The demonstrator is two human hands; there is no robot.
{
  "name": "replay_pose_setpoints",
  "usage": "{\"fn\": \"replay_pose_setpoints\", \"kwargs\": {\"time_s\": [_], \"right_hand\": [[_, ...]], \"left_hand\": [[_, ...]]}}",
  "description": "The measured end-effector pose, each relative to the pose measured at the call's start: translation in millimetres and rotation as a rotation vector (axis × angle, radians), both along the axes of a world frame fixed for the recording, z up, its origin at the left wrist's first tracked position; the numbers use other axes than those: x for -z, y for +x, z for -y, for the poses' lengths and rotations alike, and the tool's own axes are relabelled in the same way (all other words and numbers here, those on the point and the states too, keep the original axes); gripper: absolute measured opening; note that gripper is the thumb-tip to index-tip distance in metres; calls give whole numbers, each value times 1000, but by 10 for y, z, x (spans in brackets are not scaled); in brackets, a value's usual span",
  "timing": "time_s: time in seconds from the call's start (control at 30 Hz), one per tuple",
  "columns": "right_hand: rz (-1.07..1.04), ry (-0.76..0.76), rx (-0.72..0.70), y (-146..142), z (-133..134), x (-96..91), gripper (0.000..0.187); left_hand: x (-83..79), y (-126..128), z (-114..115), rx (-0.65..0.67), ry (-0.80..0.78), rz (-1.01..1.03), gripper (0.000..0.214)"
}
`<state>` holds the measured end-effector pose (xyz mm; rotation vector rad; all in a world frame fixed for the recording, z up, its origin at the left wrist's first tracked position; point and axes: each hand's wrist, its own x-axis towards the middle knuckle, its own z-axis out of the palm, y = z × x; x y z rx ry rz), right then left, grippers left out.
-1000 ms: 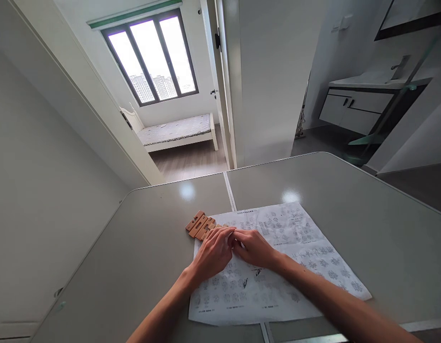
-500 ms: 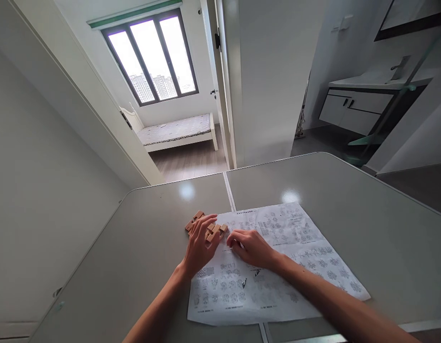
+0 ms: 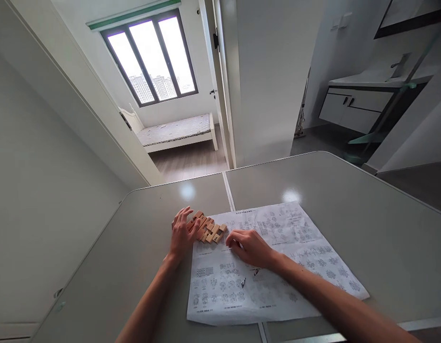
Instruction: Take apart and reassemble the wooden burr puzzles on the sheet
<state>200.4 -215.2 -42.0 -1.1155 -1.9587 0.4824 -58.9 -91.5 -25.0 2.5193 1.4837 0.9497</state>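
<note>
Several notched wooden puzzle pieces (image 3: 216,233) lie side by side in a slanting cluster, partly over the upper left corner of a printed paper sheet (image 3: 277,305). Dark marks show on a few of them. My left hand (image 3: 183,234) is at the cluster's left end, fingers spread and thumb against the near side; it covers some of the reddish pieces. Just right of the cluster my right hand (image 3: 251,247) rests on the sheet, its fingers curled in. Nothing shows inside them. The sheet carries rows of small printed diagrams.
The sheet lies on a grey table (image 3: 349,200) with a metal seam (image 3: 228,190) down its middle. Beyond the far edge a doorway shows a bed (image 3: 177,128) and a window (image 3: 152,57). A sink cabinet (image 3: 356,105) is at the right.
My left hand has moved left from above the middle of the wooden pieces to their left end, uncovering more of them. My right hand has barely moved.
</note>
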Motion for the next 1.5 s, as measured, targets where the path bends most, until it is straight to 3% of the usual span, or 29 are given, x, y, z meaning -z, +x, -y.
{"fn": "replay_pose_setpoints", "kwargs": {"time_s": [0.23, 0.63, 1.23, 1.5], "right_hand": [[-4, -2, 0, -1, 4, -21, 23], [1, 0, 12, -9, -4, 12, 23], [-11, -9, 4, 3, 13, -27, 22], [-17, -29, 11, 11, 14, -33, 23]], "left_hand": [[177, -48, -73, 62, -117, -83, 43], [41, 44, 55, 191, -81, -138, 44], [92, 85, 92, 51, -24, -127, 47], [98, 79, 78, -6, -6, -88, 61]]}}
